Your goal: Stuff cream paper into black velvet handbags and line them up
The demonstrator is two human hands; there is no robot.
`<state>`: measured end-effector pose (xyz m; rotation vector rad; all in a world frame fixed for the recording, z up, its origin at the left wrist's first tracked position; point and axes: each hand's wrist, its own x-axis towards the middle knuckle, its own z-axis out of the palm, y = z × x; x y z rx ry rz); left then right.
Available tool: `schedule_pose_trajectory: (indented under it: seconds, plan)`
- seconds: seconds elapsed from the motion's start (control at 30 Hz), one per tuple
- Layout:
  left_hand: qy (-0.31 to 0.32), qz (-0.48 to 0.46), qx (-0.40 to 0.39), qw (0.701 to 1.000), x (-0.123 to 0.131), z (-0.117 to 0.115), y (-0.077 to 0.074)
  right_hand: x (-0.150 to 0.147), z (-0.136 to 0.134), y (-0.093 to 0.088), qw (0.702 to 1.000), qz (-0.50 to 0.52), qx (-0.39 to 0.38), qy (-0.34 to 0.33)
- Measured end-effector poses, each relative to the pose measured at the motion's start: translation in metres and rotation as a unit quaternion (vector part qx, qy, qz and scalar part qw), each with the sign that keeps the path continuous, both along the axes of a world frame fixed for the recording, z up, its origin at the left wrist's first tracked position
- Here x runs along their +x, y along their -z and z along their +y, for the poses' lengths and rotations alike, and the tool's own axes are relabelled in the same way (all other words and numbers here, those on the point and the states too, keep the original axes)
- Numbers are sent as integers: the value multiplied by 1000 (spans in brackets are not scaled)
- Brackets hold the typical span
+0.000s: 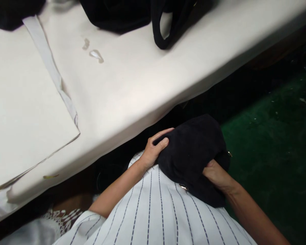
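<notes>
A soft black fabric bag [191, 153] rests against the striped shirt at my lap, with small gold-coloured metal fittings [183, 186] on its edge. My left hand [156, 146] grips the bag's left side, thumb on top and fingers along the far side. On the other side, my right hand [215, 172] reaches into the bag's opening up to about the knuckles. Its fingers are hidden inside the cloth, so what they do there does not show.
A table with a pale cover [132, 88] runs diagonally across the view. Black fabric items [119, 15] lie along its far side, one with a loop handle [156, 30]. A large pale sheet [22, 102] lies at left, near small translucent scraps [96, 55]. Green floor [275, 146] shows at right.
</notes>
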<state>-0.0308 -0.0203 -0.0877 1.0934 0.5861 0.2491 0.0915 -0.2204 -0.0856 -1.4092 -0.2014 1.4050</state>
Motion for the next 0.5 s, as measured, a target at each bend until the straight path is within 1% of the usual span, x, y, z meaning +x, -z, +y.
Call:
schedule_pose_trajectory:
  seconds: [0.07,0.13,0.23,0.33,0.47,0.5]
  plan:
    - [5,11,2,1000,5,-2,1,2,-1,2,1000,-26,-9,1]
    - [8,17,6,1000,9,-2,2,2,-1,0,1000,-25,-8,-11]
    - [-23,35,-11,999,12,-2,6,2,-1,-7,1000,23,4,-22]
    - [-61,56,-36,996,11,-4,12,4,-2,-14,999,32,5,-19]
    - [-62,59,-47,995,7,-4,17,6,0,-16,997,30,20,-64]
    - [-58,55,-58,995,6,-4,18,6,1,-15,997,38,19,-65]
